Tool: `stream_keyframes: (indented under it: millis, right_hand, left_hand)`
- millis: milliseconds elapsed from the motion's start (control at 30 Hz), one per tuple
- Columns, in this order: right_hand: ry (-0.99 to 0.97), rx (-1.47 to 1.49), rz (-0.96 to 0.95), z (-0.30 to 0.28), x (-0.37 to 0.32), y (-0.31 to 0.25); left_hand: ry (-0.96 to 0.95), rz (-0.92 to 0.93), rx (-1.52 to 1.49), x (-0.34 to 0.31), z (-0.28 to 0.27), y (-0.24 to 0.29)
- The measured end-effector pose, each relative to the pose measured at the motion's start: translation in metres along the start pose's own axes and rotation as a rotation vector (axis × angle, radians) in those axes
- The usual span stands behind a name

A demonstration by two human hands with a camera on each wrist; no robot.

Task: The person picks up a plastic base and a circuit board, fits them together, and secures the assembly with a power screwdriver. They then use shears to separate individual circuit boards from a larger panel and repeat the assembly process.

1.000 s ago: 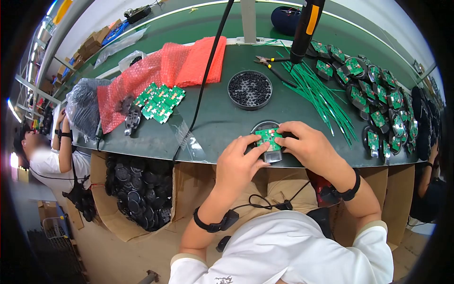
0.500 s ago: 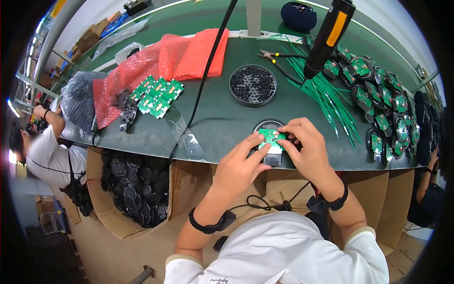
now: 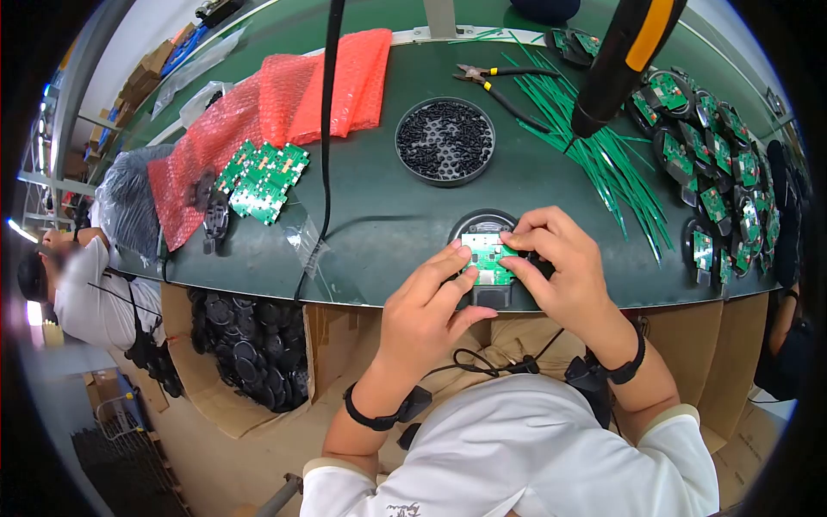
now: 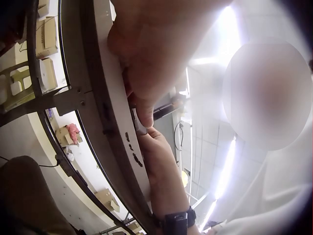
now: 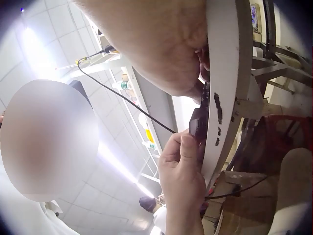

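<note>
My left hand (image 3: 426, 310) still presses straight fingers on the circuit board (image 3: 485, 256) between my hands. My right hand (image 3: 560, 271) keeps pinching its edge.

Both forearms reach forward and meet before the chest, the hands side by side and almost touching. The left hand (image 3: 426, 314) lies palm down, its fingers (image 3: 448, 263) nearly straight, tips pressing down. The right hand (image 3: 564, 276) arches, its fingers (image 3: 527, 234) curled, thumb and forefinger pinching.
</note>
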State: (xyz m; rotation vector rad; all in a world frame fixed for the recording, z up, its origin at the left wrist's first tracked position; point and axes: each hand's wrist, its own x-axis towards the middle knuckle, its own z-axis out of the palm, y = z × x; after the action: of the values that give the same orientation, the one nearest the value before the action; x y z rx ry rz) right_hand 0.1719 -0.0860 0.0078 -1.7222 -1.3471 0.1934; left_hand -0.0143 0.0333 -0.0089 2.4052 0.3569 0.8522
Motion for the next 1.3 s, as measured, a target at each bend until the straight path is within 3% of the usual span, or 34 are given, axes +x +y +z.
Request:
stream_keyframes:
  millis: [733,833,900,933,1033,1067,1133,1167,1233,1300]
  right_hand:
    - [0.048,0.016,0.02,0.001,-0.003,-0.002]
    - [0.059,0.025,0.034,-0.001,-0.002,-0.004]
    - [0.105,0.169,0.089,-0.002,-0.003,-0.005]
    - [0.105,0.164,0.078,-0.004,-0.003,-0.006]
    - [0.158,0.248,0.111,-0.018,-0.001,-0.005]
    - [0.198,0.273,0.163,-0.028,0.003,-0.004]
    - [0.318,0.339,0.264,-0.048,0.017,-0.008]
    - [0.369,0.318,0.243,-0.06,0.027,-0.004]
    - [0.536,0.266,0.039,-0.071,0.058,0.005]
    - [0.512,0.353,0.007,-0.073,0.085,0.003]
  left_hand:
    - [0.03,-0.017,-0.063,0.007,-0.011,0.006]
    - [-0.066,-0.097,-0.146,0.02,-0.03,0.008]
    - [-0.146,-0.503,-0.482,0.035,-0.035,0.001]
    - [-0.153,-0.541,-0.478,0.049,-0.038,0.0]
    - [-0.015,-0.233,0.072,0.094,-0.037,-0.018]
    - [-0.004,-0.231,0.071,0.106,-0.034,-0.026]
    - [0.057,-0.249,0.364,0.126,-0.026,-0.038]
    - [0.067,-0.242,0.363,0.134,-0.022,-0.043]
    - [-0.09,-0.406,0.494,0.145,-0.015,-0.051]
    - [-0.127,-0.483,0.472,0.154,-0.011,-0.055]
